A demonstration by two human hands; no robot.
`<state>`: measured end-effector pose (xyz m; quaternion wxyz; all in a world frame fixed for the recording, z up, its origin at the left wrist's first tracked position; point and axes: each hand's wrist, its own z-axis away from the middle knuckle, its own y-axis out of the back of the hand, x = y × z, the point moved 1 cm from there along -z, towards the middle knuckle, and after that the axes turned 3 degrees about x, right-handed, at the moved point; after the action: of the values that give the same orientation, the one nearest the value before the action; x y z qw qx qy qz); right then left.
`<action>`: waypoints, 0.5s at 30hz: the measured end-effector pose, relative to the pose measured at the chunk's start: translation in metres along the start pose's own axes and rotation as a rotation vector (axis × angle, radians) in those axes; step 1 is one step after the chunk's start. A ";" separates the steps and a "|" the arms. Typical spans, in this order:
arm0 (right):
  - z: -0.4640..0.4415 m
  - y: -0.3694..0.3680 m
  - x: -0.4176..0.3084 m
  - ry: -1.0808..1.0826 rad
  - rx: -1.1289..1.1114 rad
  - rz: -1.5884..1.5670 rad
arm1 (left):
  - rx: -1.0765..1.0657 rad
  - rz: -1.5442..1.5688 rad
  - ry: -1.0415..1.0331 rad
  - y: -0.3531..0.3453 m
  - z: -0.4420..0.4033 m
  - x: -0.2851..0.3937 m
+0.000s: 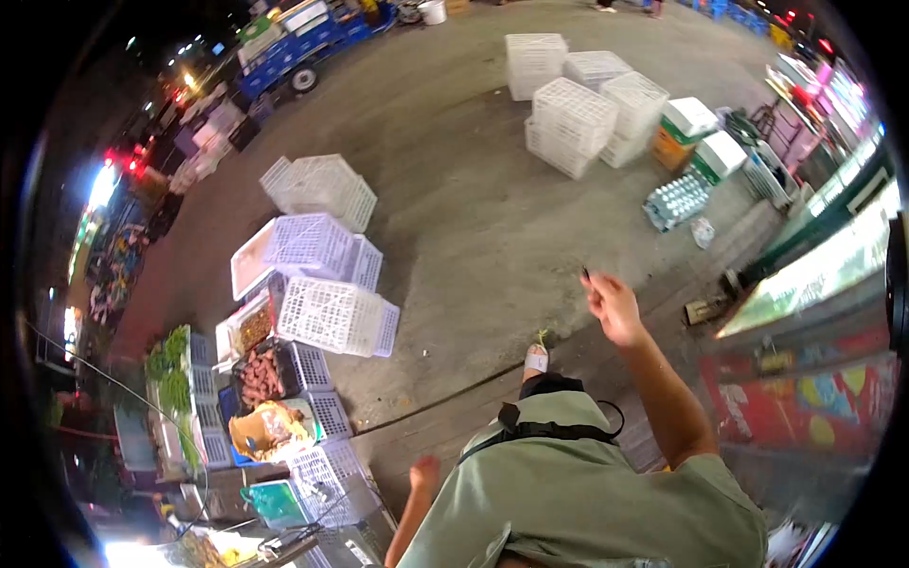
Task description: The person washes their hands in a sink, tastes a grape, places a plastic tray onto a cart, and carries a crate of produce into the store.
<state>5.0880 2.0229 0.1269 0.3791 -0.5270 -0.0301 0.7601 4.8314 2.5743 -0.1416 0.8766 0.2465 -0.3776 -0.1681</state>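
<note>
My right hand (614, 308) is held out ahead over the concrete, its fingers pinched on a small dark object (585, 274) too small to name. Low at my side, my left hand (425, 472) looks curled into a loose fist, with nothing visible in it. It is nearest to the white plastic crates (333, 463) on the left. Below my body one foot in a light slipper (537, 359) shows beside a bit of green leaf (542, 336) on the ground.
Stacked white crates (341, 315) stand at left beside reddish tubers (260, 377) and leafy greens (172, 379). More crates (571, 118), cartons (719, 155) and wrapped bottles (676, 202) stand ahead right. A glass-fronted case (814, 270) borders the right. A blue truck (303, 45) is farther back.
</note>
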 end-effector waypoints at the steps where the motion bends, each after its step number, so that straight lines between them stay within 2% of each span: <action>1: -0.038 0.037 0.034 -0.045 0.021 0.168 | -0.049 -0.060 0.042 -0.012 0.015 -0.002; 2: -0.061 0.064 0.056 -0.080 0.040 0.340 | -0.093 -0.099 0.085 -0.022 0.031 -0.003; 3: -0.068 0.073 0.062 -0.126 0.150 0.584 | -0.127 -0.109 0.138 -0.035 0.044 -0.005; 7: -0.102 0.111 0.077 -0.227 0.276 0.760 | -0.171 -0.070 0.295 -0.071 0.076 0.016; 10: -0.154 0.152 0.078 -0.189 0.232 0.934 | -0.154 0.023 0.360 -0.087 0.065 0.050; 12: -0.180 0.139 0.060 -0.233 0.303 0.969 | -0.137 0.132 0.388 -0.091 0.040 0.086; 14: -0.212 0.135 0.049 -0.157 0.177 1.012 | -0.138 0.149 0.347 -0.094 0.011 0.133; 15: -0.228 0.135 0.044 -0.135 0.107 1.052 | -0.148 0.057 0.256 -0.089 -0.007 0.170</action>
<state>5.1950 1.8732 -0.0688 -0.0297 -0.4008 0.2529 0.8801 4.9388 2.4213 -0.0965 0.9378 0.1896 -0.2563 -0.1376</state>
